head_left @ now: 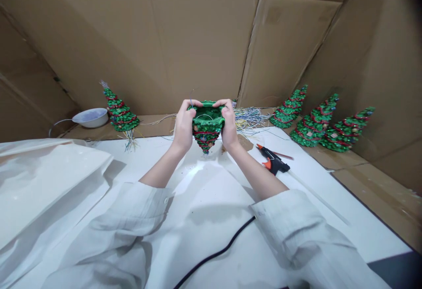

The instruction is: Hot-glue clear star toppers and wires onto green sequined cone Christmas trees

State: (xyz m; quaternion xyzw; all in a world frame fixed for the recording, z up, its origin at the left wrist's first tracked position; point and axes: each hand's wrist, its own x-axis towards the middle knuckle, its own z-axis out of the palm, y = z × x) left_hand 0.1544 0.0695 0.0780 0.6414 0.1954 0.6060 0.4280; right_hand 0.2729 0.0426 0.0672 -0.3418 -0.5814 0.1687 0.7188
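A small green Christmas tree ornament (207,131) hangs upside down between my hands, its hollow base facing up toward me and its tip pointing down. Red garland and small baubles wrap its outside. My left hand (184,124) grips the rim on the left, thumb over the edge. On the opposite side my right hand (230,123) holds the rim in the same way. A thin wire loop shows inside the opening, and a thin wire end sticks up near my left thumb. The fingers behind the tree are hidden.
A glue gun (275,160) lies on the white table right of my hands, a black cable (224,249) in front. Several finished-looking trees (313,122) stand at right; another tree (120,111) and a white bowl (90,117) at left. Wires (250,117) lie behind; a white bag (49,179) left.
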